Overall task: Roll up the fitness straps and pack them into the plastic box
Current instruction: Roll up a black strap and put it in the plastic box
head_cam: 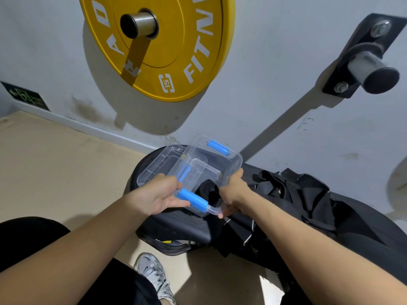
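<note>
Lying inside the clear plastic box [234, 160], one rolled black strap [209, 191] is seen. The box is gripped at its near left edge, beside a blue handle [192, 200], by the left hand [154, 194], and at its right rim by the right hand [235, 190]. Loose black straps [297, 194] are heaped just beside it on a black bench [176, 225].

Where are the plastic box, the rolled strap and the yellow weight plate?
plastic box [239, 159]: head view, far corner of the clear rim.
rolled strap [209, 190]: head view, middle of the black roll inside the box.
yellow weight plate [176, 51]: head view, yellow face beside the hub.
</note>
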`<control>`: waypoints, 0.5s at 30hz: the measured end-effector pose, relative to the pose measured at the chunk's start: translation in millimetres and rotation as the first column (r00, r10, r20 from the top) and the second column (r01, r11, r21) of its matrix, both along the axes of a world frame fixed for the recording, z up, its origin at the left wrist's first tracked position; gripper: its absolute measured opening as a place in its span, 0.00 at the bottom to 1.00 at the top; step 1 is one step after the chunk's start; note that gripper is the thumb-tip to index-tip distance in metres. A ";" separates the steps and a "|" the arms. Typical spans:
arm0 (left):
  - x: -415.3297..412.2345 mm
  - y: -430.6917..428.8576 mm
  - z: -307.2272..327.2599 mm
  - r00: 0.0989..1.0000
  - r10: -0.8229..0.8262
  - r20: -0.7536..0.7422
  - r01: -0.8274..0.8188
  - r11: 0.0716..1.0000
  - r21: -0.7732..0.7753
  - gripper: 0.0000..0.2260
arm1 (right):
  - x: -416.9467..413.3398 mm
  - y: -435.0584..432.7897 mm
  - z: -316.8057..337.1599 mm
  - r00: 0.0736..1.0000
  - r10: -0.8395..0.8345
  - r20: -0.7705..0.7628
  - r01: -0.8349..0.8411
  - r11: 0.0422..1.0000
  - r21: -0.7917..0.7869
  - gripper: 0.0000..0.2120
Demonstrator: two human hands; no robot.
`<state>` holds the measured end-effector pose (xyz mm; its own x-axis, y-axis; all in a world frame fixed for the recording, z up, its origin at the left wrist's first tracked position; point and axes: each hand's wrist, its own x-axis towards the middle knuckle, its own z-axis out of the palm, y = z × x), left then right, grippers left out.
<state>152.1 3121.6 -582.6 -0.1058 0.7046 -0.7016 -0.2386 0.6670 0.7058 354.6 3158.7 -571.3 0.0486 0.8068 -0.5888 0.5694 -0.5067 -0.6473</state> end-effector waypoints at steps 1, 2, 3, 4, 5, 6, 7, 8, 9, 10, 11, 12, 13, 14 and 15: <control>-4.9 1.1 3.1 1.000 0.009 0.007 -0.009 1.000 -0.004 0.19 | -1.4 0.7 2.6 0.999 -0.016 -0.047 0.016 1.000 -0.002 0.46; -10.5 2.1 6.0 1.000 0.004 0.012 -0.004 1.000 -0.010 0.17 | -3.0 0.4 6.0 0.997 -0.015 -0.072 0.015 1.000 0.005 0.41; -16.7 2.8 7.6 1.000 -0.003 -0.003 0.003 1.000 -0.021 0.17 | -5.2 2.5 6.9 0.995 -0.032 -0.094 0.035 0.999 0.032 0.34; -24.5 4.0 5.4 0.999 -0.002 -0.053 0.000 0.999 -0.035 0.21 | -7.2 3.2 10.6 0.997 -0.037 -0.067 0.041 0.998 0.050 0.28; -32.2 5.5 0.6 0.992 0.024 -0.126 -0.030 0.998 -0.049 0.25 | -7.4 5.2 13.6 0.999 -0.028 -0.028 0.030 0.996 0.082 0.25; -39.2 6.7 -5.5 0.976 0.063 -0.209 -0.075 0.996 -0.054 0.26 | -7.0 6.4 16.7 1.000 -0.014 0.023 0.012 0.994 0.105 0.24; -45.2 7.5 -13.4 0.951 0.102 -0.290 -0.123 0.991 -0.054 0.25 | -5.6 7.8 19.3 0.999 -0.014 0.043 0.008 0.991 0.134 0.23; -49.3 7.9 -22.0 0.923 0.133 -0.360 -0.163 0.985 -0.054 0.24 | -4.9 9.7 23.0 0.998 -0.018 0.052 0.009 0.987 0.159 0.22; -51.9 8.5 -30.9 0.897 0.133 -0.420 -0.172 0.983 -0.056 0.23 | -3.2 11.5 26.9 0.998 -0.015 0.068 0.003 0.985 0.172 0.21; -52.1 9.7 -40.1 0.873 0.110 -0.475 -0.153 0.987 -0.053 0.22 | -1.6 13.2 29.5 0.996 -0.007 0.092 -0.009 0.985 0.173 0.21; -50.6 10.1 -47.8 0.854 0.073 -0.516 -0.111 0.993 -0.043 0.20 | 1.1 14.3 30.6 0.994 0.005 0.109 -0.023 0.986 0.168 0.20; -48.0 10.2 -53.9 0.845 0.038 -0.533 -0.066 0.997 -0.034 0.19 | 3.7 14.4 31.9 0.993 0.019 0.119 -0.037 0.988 0.153 0.19; -45.4 9.8 -57.5 0.845 0.008 -0.535 -0.033 0.999 -0.036 0.18 | 6.6 14.4 32.7 0.991 0.026 0.128 -0.043 0.990 0.137 0.18; -43.5 10.0 -60.1 0.846 -0.008 -0.534 -0.015 0.999 -0.040 0.17 | 8.5 14.1 33.7 0.991 0.030 0.129 -0.046 0.992 0.120 0.18; -42.6 10.5 -62.3 0.845 -0.010 -0.534 -0.016 0.999 -0.043 0.19 | 10.3 14.0 32.9 0.993 0.025 0.119 -0.038 0.994 0.105 0.17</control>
<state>109.4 3132.1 -644.9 -0.4751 0.6736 -0.5662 0.1646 0.7001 0.6949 364.8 3172.8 -538.4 0.0861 0.8669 -0.4910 0.6594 -0.4190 -0.6242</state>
